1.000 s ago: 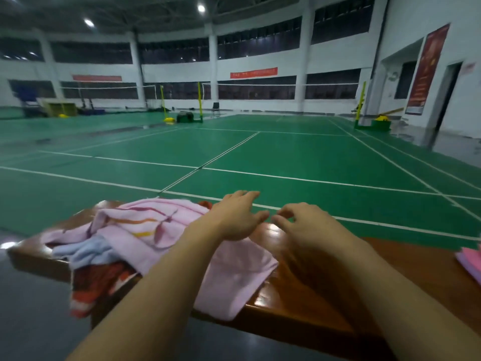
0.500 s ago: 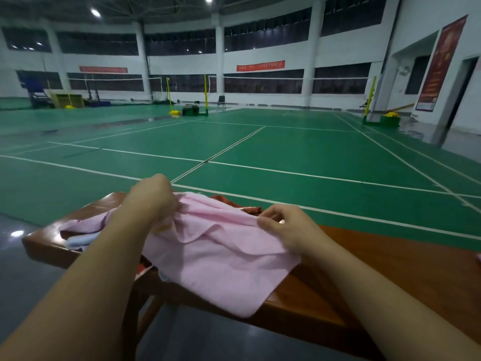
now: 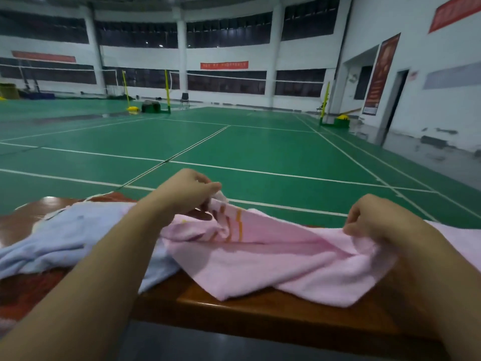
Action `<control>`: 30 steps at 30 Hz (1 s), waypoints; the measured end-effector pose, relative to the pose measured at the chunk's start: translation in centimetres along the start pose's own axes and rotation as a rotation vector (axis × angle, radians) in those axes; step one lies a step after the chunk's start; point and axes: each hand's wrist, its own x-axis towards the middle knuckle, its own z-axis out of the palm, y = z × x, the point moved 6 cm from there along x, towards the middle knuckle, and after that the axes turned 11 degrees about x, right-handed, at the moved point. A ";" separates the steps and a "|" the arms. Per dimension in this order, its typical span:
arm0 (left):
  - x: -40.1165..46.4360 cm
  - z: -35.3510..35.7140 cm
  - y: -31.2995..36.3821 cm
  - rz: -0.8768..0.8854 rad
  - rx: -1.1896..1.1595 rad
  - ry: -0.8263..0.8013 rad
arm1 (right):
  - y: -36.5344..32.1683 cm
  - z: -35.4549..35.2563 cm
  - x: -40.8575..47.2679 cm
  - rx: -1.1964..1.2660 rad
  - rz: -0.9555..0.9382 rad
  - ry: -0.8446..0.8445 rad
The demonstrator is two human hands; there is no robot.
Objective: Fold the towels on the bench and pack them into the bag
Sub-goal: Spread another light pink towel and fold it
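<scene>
A pink towel (image 3: 273,267) with orange and dark stripes is stretched across the brown wooden bench (image 3: 260,311), its lower corner hanging over the front edge. My left hand (image 3: 187,191) pinches its striped far corner and lifts it. My right hand (image 3: 374,217) grips the towel's right edge near the bench top. A light blue towel (image 3: 65,241) lies crumpled to the left, partly under my left forearm. A red patterned towel (image 3: 23,287) shows beneath it. No bag is in view.
Another pink cloth (image 3: 458,238) lies on the bench behind my right wrist. Beyond the bench spreads a green badminton court (image 3: 260,152) with white lines, yellow net posts and a distant chair.
The pink towel has been pulled off the pile and drawn out to the right between both hands. My hands have moved apart, uncovering the blue towel.
</scene>
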 end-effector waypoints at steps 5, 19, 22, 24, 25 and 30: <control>0.4 6.5 1.8 0.026 0.027 -0.146 | 1.2 -0.4 -0.2 0.094 -0.139 -0.036; -0.5 8.5 2.6 0.195 0.680 -0.489 | 3.1 3.5 0.2 0.061 -0.236 -0.126; -0.6 9.1 2.1 0.195 0.586 -0.553 | 3.0 3.9 0.0 0.148 -0.252 -0.086; -0.3 9.2 2.1 0.187 0.493 -0.529 | 2.6 3.3 -0.2 0.192 -0.267 0.003; 0.0 9.1 2.1 0.197 0.482 -0.494 | 2.4 2.9 -0.2 0.199 -0.265 0.034; 0.9 8.3 3.0 0.249 0.392 -0.307 | 2.0 2.4 -0.3 0.821 -0.147 -0.140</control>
